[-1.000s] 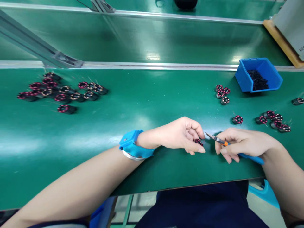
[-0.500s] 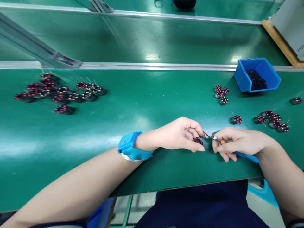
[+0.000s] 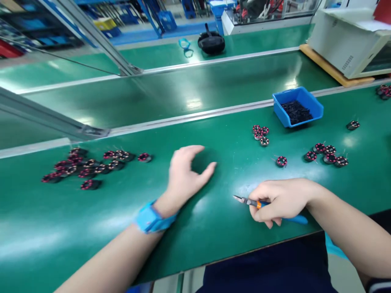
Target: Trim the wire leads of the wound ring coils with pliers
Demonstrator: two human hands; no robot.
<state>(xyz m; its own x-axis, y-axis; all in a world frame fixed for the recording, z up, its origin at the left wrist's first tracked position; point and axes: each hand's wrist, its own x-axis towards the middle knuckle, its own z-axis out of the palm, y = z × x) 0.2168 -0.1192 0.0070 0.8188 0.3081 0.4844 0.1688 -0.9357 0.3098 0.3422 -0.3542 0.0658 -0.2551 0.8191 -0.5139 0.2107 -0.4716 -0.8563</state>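
Held left hand wide open and empty above the green bench, near a single coil at the edge of the coil pile. Gripped pliers in closed right hand, tip pointing left. Farther right, kept loose coils and blue bin untouched. Half a second earlier, pinched one coil in left fingers at the plier tip; released since and moved leftward.

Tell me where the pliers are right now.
In the head view, the pliers are gripped in the right hand, near the front edge of the green table, tips pointing left, lower right of the open left hand.
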